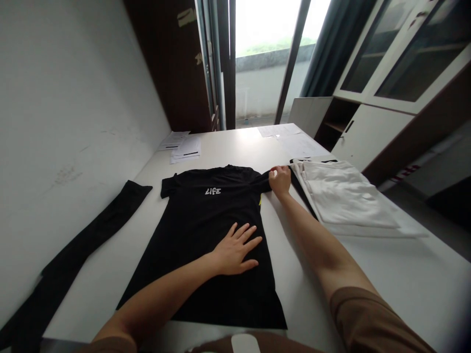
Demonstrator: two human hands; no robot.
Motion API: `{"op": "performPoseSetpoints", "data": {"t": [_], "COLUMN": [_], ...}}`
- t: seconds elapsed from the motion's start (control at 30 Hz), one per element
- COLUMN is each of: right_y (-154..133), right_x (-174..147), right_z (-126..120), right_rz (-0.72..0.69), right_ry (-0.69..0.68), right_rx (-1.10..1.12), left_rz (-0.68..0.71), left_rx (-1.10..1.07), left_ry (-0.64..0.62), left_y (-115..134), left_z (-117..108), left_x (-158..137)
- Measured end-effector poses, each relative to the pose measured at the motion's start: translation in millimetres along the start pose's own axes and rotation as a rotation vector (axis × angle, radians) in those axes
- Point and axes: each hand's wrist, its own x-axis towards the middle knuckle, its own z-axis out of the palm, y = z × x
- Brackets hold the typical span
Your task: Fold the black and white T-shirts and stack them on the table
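Note:
A black T-shirt point(206, 230) lies spread on the white table, its collar away from me and a small white print near the top. My left hand point(235, 250) rests flat on the lower right of the shirt, fingers spread. At the right sleeve's end, my right hand point(280, 180) is closed, pinching the black fabric. A bit of yellow shows at the shirt's edge under that sleeve. Just right of my right hand lies a stack of folded white cloth point(342, 191), with black fabric showing along its left side.
Along the left wall lies a long strip of black cloth point(91, 235). Paper sheets point(187, 148) are at the table's far left, and more papers point(294, 139) at its far right. White cabinets point(379, 132) stand right of the table point(228, 144); a glass door is beyond it.

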Motion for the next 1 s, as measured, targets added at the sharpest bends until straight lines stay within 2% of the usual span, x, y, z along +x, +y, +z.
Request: {"op": "performPoseSetpoints", "data": {"t": [0.13,0.27,0.33,0.43,0.57,0.73,0.87,1.0], "right_y": [-25,-43,-45,-45,-41,-22,-7,-12], "right_x": [-11,-26,-32,-37,-37,-27,-22,-26], "right_z": [-1,13,22,31,40,45,43,36], "right_rz": [-0.244,-0.451,-0.498,-0.432,-0.270,-0.166,-0.146,-0.215], "right_ry": [-0.113,-0.340,-0.454,-0.525,-0.504,-0.460,-0.432,-0.351], "right_rx": [-0.009,0.000,-0.008,-0.074,-0.134,-0.166,-0.204,-0.235], "left_rz": [0.014,0.012,0.010,0.012,0.015,0.007,0.009,0.006], "left_rx": [0.003,0.006,0.006,0.001,-0.008,-0.014,-0.016,-0.017], "left_ry": [0.001,0.008,0.010,0.017,0.026,0.026,0.030,0.032], "left_y": [-1,-2,-3,-3,-3,-3,-3,-3], "left_z": [0,1,2,2,1,1,2,2], "left_x": [0,1,1,1,0,1,1,1]}}
